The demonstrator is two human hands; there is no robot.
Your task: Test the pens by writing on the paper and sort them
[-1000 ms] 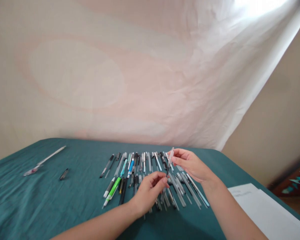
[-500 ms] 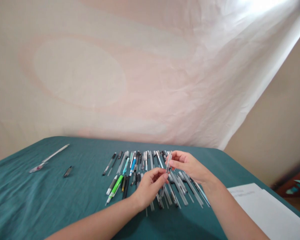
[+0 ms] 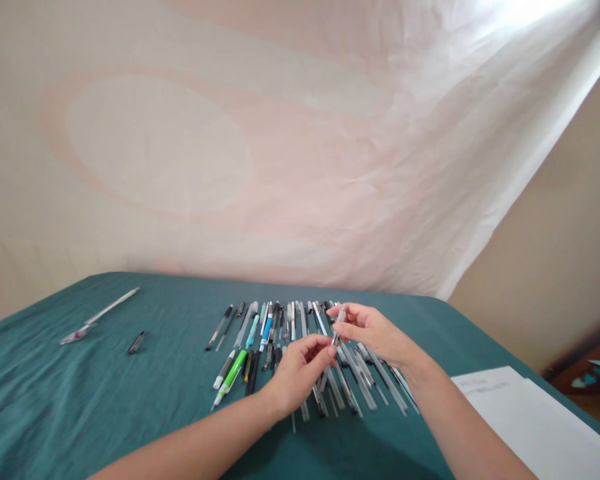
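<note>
Between my two hands is a slim clear pen, tilted, above the rows of pens. My left hand pinches its lower end with thumb and fingers. The fingers of my right hand are closed round its upper part. Beneath and around the hands lie many pens: a thick green pen, a blue and white pen, a light teal pen and several clear ones. My hands and forearms hide part of the front row.
A long white stick with a clear, reddish end lies at the far left on the green cloth. Near it is a short dark pen cap. White paper sheets lie at the right. A pale hanging sheet stands behind the table.
My right hand's fingers have shifted slightly on the upper part of the pen, and less of the pen shows above them. My left hand stays almost in place.
</note>
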